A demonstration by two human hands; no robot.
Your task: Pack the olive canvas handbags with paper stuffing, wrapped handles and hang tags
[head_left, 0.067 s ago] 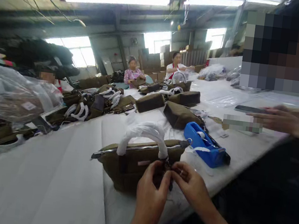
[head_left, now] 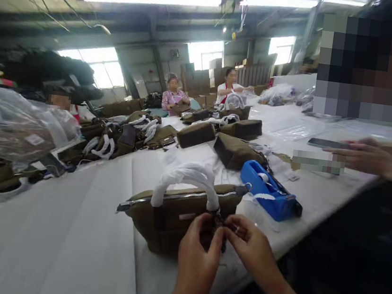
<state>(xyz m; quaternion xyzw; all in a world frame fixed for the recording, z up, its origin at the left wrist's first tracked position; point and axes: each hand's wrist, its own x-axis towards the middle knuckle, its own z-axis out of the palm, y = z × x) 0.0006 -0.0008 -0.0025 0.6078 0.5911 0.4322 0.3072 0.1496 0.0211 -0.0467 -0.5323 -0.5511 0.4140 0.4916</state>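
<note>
Your 1 camera, worn on your head, looks forward and down across the white surface (head_left: 65,226), rolled sideways, with the olive handbag (head_left: 167,232) close below centre and the windows (head_left: 206,54) far off.

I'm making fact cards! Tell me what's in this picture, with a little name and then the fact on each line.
Main bag: olive-brown, standing upright, silver zip along its top
Handles: wrapped in white
Left hand: fingers at a small dark piece hanging near a handle's base; exact grip unclear
Right hand: fingers at the same piece; exact grip unclear
Table: whitish top
Beyond right hand: blue tape dispenser, by the look of it
Farther back: more brown bags
Far right: another person's hand, with a dark flat thing
</note>
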